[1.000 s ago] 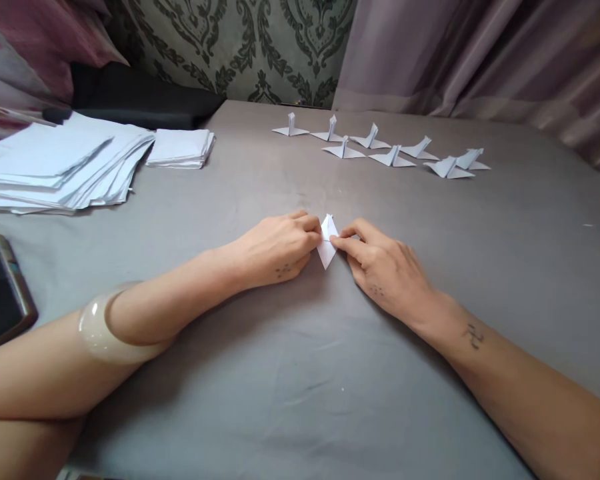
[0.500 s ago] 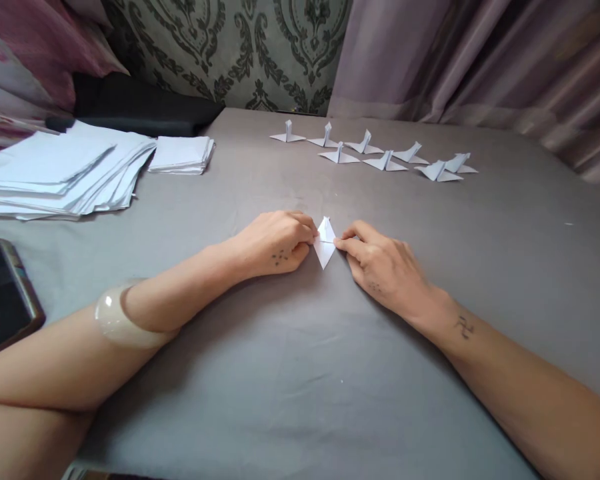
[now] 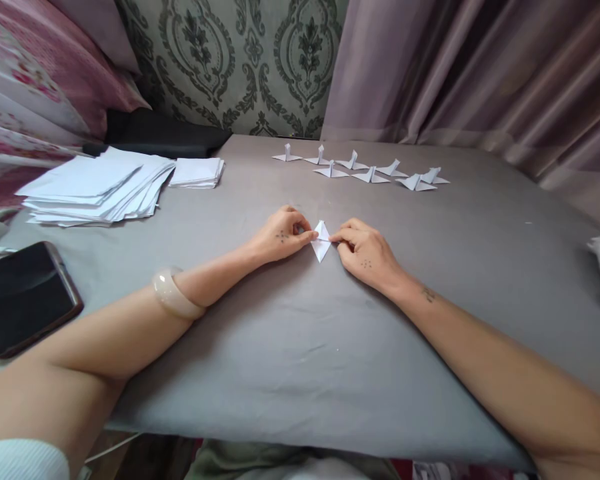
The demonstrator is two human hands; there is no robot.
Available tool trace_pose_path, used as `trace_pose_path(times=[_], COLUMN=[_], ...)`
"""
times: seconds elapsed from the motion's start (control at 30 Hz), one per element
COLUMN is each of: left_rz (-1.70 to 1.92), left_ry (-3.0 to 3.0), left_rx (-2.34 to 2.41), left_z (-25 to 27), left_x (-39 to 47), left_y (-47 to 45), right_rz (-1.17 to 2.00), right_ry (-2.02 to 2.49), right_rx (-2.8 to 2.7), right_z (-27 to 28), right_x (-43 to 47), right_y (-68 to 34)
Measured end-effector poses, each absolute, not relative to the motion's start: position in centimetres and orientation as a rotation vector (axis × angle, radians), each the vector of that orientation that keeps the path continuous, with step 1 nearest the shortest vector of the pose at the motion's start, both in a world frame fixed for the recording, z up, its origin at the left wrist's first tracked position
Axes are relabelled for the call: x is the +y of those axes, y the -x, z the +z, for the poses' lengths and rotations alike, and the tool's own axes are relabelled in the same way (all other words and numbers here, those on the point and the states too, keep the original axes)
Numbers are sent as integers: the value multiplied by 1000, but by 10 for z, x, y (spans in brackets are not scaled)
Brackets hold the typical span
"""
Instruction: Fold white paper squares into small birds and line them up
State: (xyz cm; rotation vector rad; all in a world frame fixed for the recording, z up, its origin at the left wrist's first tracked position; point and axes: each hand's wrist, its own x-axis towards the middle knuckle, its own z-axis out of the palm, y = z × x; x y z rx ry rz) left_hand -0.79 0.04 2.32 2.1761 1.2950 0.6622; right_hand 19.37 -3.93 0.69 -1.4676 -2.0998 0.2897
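At the frame's centre, the left hand [image 3: 285,235] and right hand [image 3: 366,253] are pinching opposite corners of a folded paper [image 3: 321,249], with white figures [image 3: 371,176] standing beyond, upper right of centre.

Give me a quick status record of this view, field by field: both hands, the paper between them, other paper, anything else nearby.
Left hand: thumb at the paper's left corner; firmness of grip unclear
Right hand: fingertip at the right corner
Paper between hands: white folded diamond, crease across its middle
Folded figures: eight, white, in two loose rows toward the far edge
Loose paper: large stack at left, small stack just right of it
Phone: screen dark, near left
Bangle: pale, on left forearm
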Motion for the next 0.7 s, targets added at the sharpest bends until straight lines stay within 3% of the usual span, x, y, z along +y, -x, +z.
trace_pose_path(times=[0.33,0.53,0.7], left_rz=[674,784,904], left_ry=[-1959,-1750,-1762], left_rx=[1233,1035,872], left_z=[16,19,24], left_x=[3,-3,-9], left_y=[6,3,-3], right_rz=[655,1084,1222], right_ry=[1555,1401,1237], right_rx=[-1752,-1545,-1514], right_z=[10,20,26], right_x=[-28,-29,-34], right_y=[-193,-194,-188])
